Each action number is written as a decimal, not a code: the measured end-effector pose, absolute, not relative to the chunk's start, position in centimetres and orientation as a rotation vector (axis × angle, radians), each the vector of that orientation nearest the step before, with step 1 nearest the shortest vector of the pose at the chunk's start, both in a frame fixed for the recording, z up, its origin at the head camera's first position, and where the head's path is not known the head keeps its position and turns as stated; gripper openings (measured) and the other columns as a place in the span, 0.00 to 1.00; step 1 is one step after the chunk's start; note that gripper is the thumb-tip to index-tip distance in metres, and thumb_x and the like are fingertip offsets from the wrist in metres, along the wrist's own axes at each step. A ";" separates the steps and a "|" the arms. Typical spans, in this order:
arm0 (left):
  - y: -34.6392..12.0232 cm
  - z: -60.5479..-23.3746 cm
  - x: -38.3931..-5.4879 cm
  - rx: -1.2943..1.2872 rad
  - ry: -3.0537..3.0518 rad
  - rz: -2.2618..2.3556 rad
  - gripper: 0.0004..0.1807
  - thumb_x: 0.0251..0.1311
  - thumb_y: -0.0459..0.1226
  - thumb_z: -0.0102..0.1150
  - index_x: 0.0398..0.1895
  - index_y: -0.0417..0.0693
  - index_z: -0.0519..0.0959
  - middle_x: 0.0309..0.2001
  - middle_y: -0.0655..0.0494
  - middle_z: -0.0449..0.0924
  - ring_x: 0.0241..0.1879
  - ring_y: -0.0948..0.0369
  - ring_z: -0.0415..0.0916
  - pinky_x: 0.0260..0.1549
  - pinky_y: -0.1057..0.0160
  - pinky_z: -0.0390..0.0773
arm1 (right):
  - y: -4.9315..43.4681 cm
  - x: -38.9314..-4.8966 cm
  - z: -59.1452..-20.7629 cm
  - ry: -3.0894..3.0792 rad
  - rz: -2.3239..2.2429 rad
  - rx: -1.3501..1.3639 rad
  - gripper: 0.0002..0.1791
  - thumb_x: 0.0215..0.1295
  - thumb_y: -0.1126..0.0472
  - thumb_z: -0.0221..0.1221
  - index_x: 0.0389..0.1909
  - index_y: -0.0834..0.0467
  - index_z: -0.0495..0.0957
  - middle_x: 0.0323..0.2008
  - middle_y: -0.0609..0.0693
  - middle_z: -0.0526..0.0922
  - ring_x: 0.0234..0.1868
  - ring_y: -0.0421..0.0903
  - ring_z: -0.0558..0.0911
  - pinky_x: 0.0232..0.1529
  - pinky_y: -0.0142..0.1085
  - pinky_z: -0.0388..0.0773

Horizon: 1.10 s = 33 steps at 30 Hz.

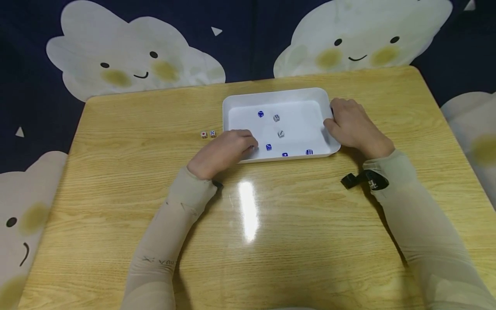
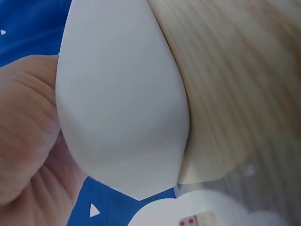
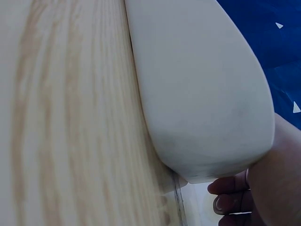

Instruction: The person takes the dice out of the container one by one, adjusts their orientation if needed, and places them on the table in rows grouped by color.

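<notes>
A shallow white tray [image 1: 271, 95] lies on the table with several dice inside. Among them are a blue die [image 1: 261, 114], a whitish die [image 1: 277, 118] and another pale die [image 1: 280, 134]. My left hand [image 1: 226, 150] reaches over the tray's front left corner, its fingers bent down inside. Something small shows by its fingertips, but whether they pinch it is hidden. With my right hand [image 1: 354, 128] I grip the tray's right wall, thumb over the rim. Both wrist views show mostly the tray's outer wall [image 2: 122, 103], with part of each hand behind it.
Two small white dice, one with a red spot [image 1: 203, 135] and one with blue spots [image 1: 212, 134], sit on the wooden table [image 1: 128, 193] left of the tray. A dark cloth with clouds [image 1: 248, 38] hangs behind the table. Black straps [image 1: 364, 178] circle the wrists.
</notes>
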<state>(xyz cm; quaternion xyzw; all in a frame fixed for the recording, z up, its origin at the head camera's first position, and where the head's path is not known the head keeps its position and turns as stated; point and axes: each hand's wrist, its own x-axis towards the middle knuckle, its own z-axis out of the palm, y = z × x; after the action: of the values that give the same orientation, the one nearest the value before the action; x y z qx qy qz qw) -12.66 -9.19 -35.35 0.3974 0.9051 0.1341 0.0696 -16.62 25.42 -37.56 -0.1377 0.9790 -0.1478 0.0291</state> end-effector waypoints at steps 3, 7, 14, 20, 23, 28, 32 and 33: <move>-9.4 -35.3 -12.7 1.200 2.736 0.407 0.10 0.73 0.34 0.60 0.52 0.44 0.87 0.51 0.51 0.88 0.51 0.57 0.86 0.56 0.60 0.85 | 25.4 -16.6 -37.7 3.017 -0.458 -0.422 0.17 0.72 0.58 0.45 0.44 0.70 0.72 0.36 0.64 0.75 0.39 0.61 0.71 0.40 0.50 0.66; -9.7 -35.0 -12.6 1.181 2.743 0.411 0.11 0.73 0.33 0.59 0.52 0.44 0.87 0.51 0.50 0.88 0.51 0.57 0.85 0.55 0.59 0.85 | 25.4 -16.6 -37.9 3.001 -0.473 -0.419 0.16 0.73 0.57 0.45 0.44 0.68 0.71 0.36 0.63 0.74 0.40 0.60 0.70 0.41 0.50 0.65; -10.0 -34.5 -12.5 1.167 2.751 0.420 0.12 0.73 0.33 0.59 0.54 0.43 0.86 0.53 0.51 0.88 0.54 0.57 0.85 0.57 0.58 0.85 | 25.6 -16.4 -37.9 3.020 -0.468 -0.439 0.16 0.72 0.58 0.45 0.43 0.69 0.72 0.35 0.64 0.74 0.38 0.61 0.71 0.38 0.49 0.66; -10.2 -33.9 -12.8 1.132 2.761 0.422 0.13 0.74 0.33 0.57 0.55 0.42 0.85 0.55 0.50 0.87 0.55 0.56 0.85 0.59 0.57 0.84 | 25.5 -16.5 -37.6 3.021 -0.462 -0.432 0.17 0.73 0.58 0.45 0.44 0.70 0.72 0.36 0.64 0.75 0.39 0.61 0.71 0.40 0.51 0.67; -10.4 -33.8 -12.7 1.112 2.769 0.436 0.12 0.74 0.32 0.58 0.54 0.42 0.86 0.55 0.50 0.87 0.55 0.56 0.85 0.58 0.57 0.84 | 25.5 -16.5 -37.6 3.015 -0.463 -0.425 0.17 0.73 0.58 0.45 0.45 0.70 0.72 0.37 0.65 0.75 0.40 0.62 0.71 0.41 0.51 0.67; -10.8 -33.5 -12.7 1.081 2.792 0.446 0.12 0.73 0.33 0.58 0.54 0.43 0.86 0.54 0.50 0.87 0.54 0.55 0.85 0.58 0.57 0.84 | 25.5 -16.5 -37.6 3.010 -0.467 -0.409 0.17 0.73 0.58 0.45 0.45 0.69 0.72 0.37 0.64 0.75 0.40 0.61 0.71 0.41 0.50 0.66; -11.0 -33.5 -12.7 1.085 2.799 0.457 0.12 0.73 0.32 0.58 0.54 0.42 0.86 0.54 0.50 0.87 0.55 0.55 0.84 0.58 0.57 0.84 | 25.5 -16.5 -37.5 3.012 -0.471 -0.409 0.16 0.73 0.58 0.45 0.45 0.69 0.72 0.36 0.64 0.75 0.40 0.61 0.71 0.40 0.50 0.66; -11.0 -33.5 -12.7 1.089 2.801 0.463 0.12 0.73 0.32 0.58 0.54 0.41 0.86 0.54 0.49 0.87 0.55 0.55 0.84 0.58 0.57 0.84 | 25.5 -16.5 -37.5 3.015 -0.474 -0.411 0.16 0.73 0.58 0.46 0.44 0.69 0.72 0.36 0.64 0.75 0.40 0.61 0.71 0.40 0.50 0.66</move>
<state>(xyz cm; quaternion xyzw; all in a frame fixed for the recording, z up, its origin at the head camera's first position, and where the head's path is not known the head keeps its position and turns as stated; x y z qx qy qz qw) -12.70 -11.02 -33.48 0.3576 0.9201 0.1519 0.0504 -16.48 25.54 -37.53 -0.1334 0.9786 -0.1537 0.0313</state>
